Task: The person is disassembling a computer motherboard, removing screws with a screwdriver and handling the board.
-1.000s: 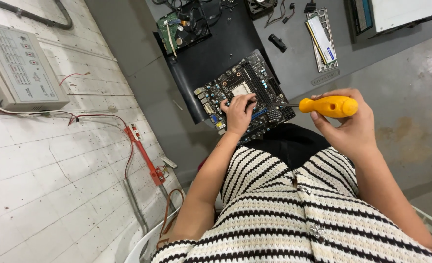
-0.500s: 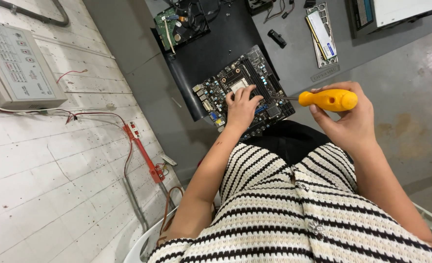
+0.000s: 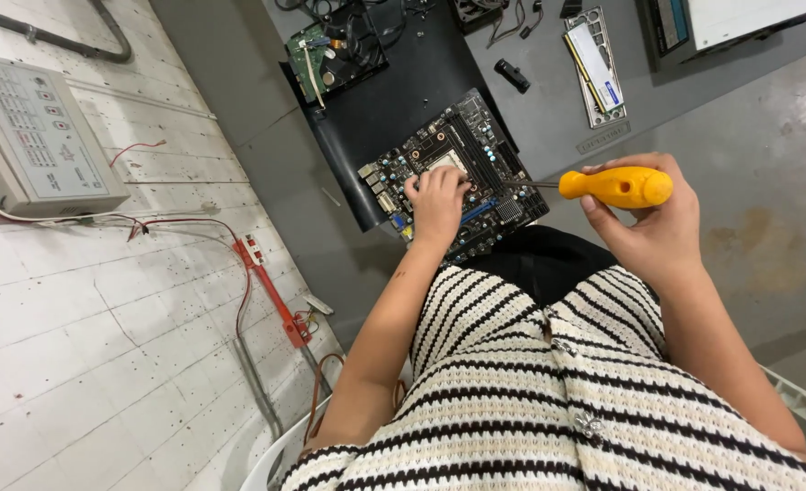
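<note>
My right hand (image 3: 644, 223) has its fingers (image 3: 603, 169) wrapped tight round the orange handle of the screwdriver (image 3: 614, 186), which I hold just off the right edge of the board (image 3: 453, 173). The tool's long axis runs nearly level, handle to the right, thin shaft pointing left so the tip sits over the board's right side; I cannot make out whether the tip touches anything. My left hand (image 3: 438, 202) is the nearer one to the board: it lies flat on the middle, fingers together and pressed down beside the square socket, gripping nothing I can see. What lies under that palm is hidden. The board rests on a black mat (image 3: 394, 91) on the grey surface (image 3: 549, 109). Beyond the board, further up the mat, sits a green circuit card (image 3: 317, 55) tangled in cables, and to the board's upper right a metal plate (image 3: 594, 64), too small to read. My striped top covers the board's near edge.
</note>
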